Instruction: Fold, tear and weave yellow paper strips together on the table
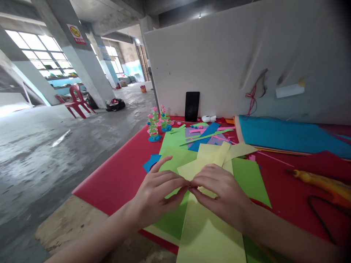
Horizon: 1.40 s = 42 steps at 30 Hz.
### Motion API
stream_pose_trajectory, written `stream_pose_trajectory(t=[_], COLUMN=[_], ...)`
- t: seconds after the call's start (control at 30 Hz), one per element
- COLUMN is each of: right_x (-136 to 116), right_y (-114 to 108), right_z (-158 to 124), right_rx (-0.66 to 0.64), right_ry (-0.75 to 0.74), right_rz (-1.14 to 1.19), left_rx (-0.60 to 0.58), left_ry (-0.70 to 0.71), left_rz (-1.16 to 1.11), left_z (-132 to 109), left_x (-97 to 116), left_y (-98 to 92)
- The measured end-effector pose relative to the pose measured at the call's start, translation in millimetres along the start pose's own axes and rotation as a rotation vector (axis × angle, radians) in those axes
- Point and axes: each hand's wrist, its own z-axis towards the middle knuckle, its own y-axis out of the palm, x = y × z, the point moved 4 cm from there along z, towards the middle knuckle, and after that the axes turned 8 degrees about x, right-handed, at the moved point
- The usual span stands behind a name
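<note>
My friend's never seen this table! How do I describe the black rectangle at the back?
Start with the big white board rising behind the red-topped table. At its foot, look between the little green-and-pink ornaments on the left and the small white object on the right. The black rectangle there stands upright, while the coloured paper nearby lies flat.
</note>
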Motion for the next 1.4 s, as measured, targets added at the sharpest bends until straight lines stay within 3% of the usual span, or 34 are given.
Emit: stream_pose_trajectory(t=[0.23, 0.43, 0.7, 0.8, 0.87, 0.93, 1.07, 1.4], right_x=[-3.8, -3.5, -1.4, 2.1, 4.1, 5.3, 5.2, 17.3], right_y=[0.0, 1.6, -6.9, -5.5, -4.0, -3.0, -2.7, -12.3], right_z=[-5.1, -6.8, -0.3, 1.1, 1.2, 0.9, 1.2, 6.9], right_rx=[0.039, 0.030, 0.032, 0.016, 0.013, 0.016, 0.021, 0.061], right_ry=[-0.004, 0.001, -0.009, 0.017, 0.036, 0.068, 0.186, 0.410], right_rz=[-0.053, -0.092, -0.110, -0.087, -0.069, -0.049, 0.019, 0.115], left_rx=[-0.021, 0.051, 0.144, 0.061, -0.036, -0.028, 0.047, 0.172], left_ry=[-0.037, -0.027, -0.137, -0.165, -0.087, 0.001, 0.000, 0.055], left_rz=[0.095, 0.160, 0.233, 0.137, 0.044, 0.014, 0.067, 0.165], left_z=[3.1, 2.2, 5.7, 4.7, 1.7, -2.4, -9.2, 1.9], left_x=[3.5, 1.6, -20.1, -24.5, -19.4, -12.6, -7.1, 2.1], left_y=[-0.5, -1.0, -20.2, -14.7, -3.6, 4.2, 8.2, -12.3])
